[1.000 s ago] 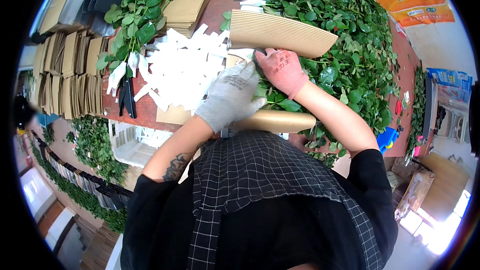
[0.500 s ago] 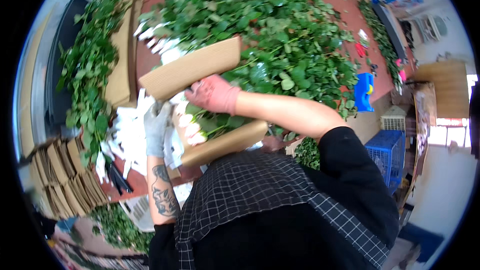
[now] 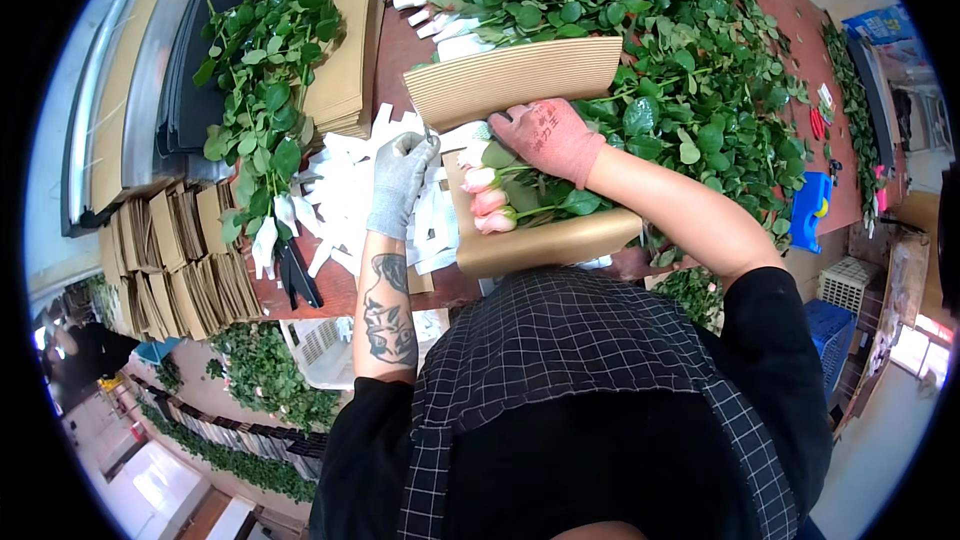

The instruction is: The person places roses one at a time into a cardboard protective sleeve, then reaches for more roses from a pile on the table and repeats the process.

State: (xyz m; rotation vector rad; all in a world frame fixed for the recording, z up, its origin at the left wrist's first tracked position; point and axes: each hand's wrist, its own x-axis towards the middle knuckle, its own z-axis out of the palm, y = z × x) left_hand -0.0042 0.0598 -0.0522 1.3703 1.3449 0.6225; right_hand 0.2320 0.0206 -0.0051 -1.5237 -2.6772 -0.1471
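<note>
Pink roses (image 3: 490, 203) lie with their leafy stems on a sheet of brown corrugated cardboard (image 3: 545, 245), whose near and far sides (image 3: 515, 80) bend upward. My right hand (image 3: 548, 140), in a pink glove, is over the roses beside the far side, its fingers curled. What they hold is hidden. Just left of the sheet, my left hand (image 3: 400, 180), in a grey glove, is closed near the sheet's far left corner. Anything in its pinch is too small to make out. White paper-like sleeves (image 3: 340, 180) lie heaped around the left hand.
Leafy rose stems (image 3: 650, 30) cover the far table, several ends wrapped in white. More stems (image 3: 265, 70) lie on stacked brown cardboard (image 3: 345, 60) at left. Folded cardboard (image 3: 180, 260) and black-handled scissors or a similar tool (image 3: 297, 275) are at near left. A blue dispenser (image 3: 810, 210) stands right.
The view has shifted, so the whole scene sits farther right. My left fingers have curled closed near the cardboard corner. My right hand remains at the roses, and the cardboard's far side still stands raised.
</note>
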